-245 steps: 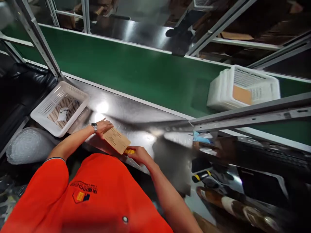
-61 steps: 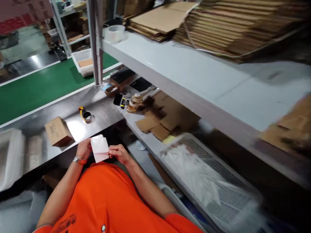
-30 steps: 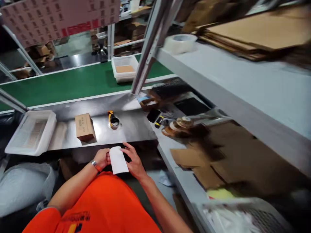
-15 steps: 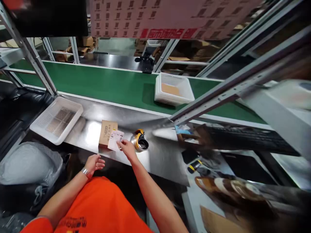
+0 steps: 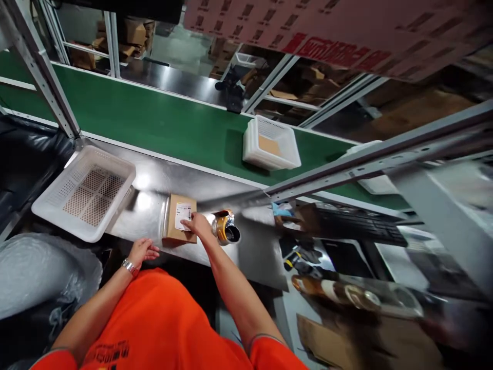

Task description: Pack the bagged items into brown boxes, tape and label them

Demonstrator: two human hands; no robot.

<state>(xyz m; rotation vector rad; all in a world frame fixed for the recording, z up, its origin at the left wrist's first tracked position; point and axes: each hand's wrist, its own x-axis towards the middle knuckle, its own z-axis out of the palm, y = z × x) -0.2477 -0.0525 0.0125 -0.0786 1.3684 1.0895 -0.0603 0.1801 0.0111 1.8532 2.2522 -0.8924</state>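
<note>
A small brown cardboard box [image 5: 169, 234] lies on the metal bench, with a white printed label [image 5: 182, 215] against its top face. My right hand [image 5: 200, 225] is at the label's right edge, its thumb over the paper and its other fingers curled, partly hidden. Just right of that hand is a tape dispenser [image 5: 221, 229] with yellow and black parts. My left hand [image 5: 142, 252], with a metal watch at the wrist, hovers near the bench's front edge, apart from the box. It is empty, fingers loosely stretched.
A white perforated basket [image 5: 90, 234] sits at the bench's left end. Behind runs a green conveyor belt [image 5: 162, 133] bearing stacked white baskets [image 5: 269, 163]. A slanted metal post [image 5: 308, 187], a keyboard [image 5: 358, 226] and brown rolls [image 5: 316, 285] are at right; bubble wrap [image 5: 42, 272] is at lower left.
My right hand has brought the label from the box's front right side onto its top face. My left hand has moved little; the whole view has shifted and tilted.
</note>
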